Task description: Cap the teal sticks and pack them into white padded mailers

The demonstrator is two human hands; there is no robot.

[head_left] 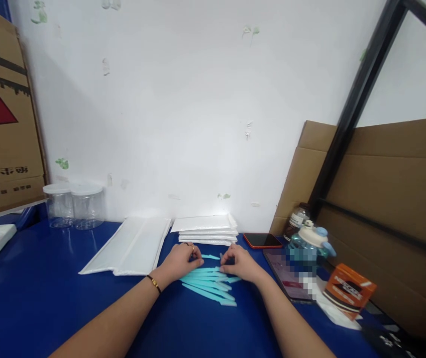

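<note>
Several turquoise eyebrow razors (207, 286) lie loosely fanned on the blue tabletop (123, 308), their long thin handles pointing left. One more razor (211, 257) lies apart, above the fan and between my hands. My left hand (181, 262) is closed in a pinch at this razor's left end. Across from it, my right hand (242, 264) has curled fingers beside the razor's right end. A small greyish piece shows at the right fingertips, too small to name. The lower fingers of both hands rest close over the top of the fan.
Stacked white padded envelopes (205, 228) sit behind my hands; other flat envelopes (134, 246) lie left. Clear jars (88, 206) stand back left. On the right are a phone (262, 240), a tablet (285, 273), a brown bottle (295, 221), a teal bottle (310, 241) and an orange box (349, 291).
</note>
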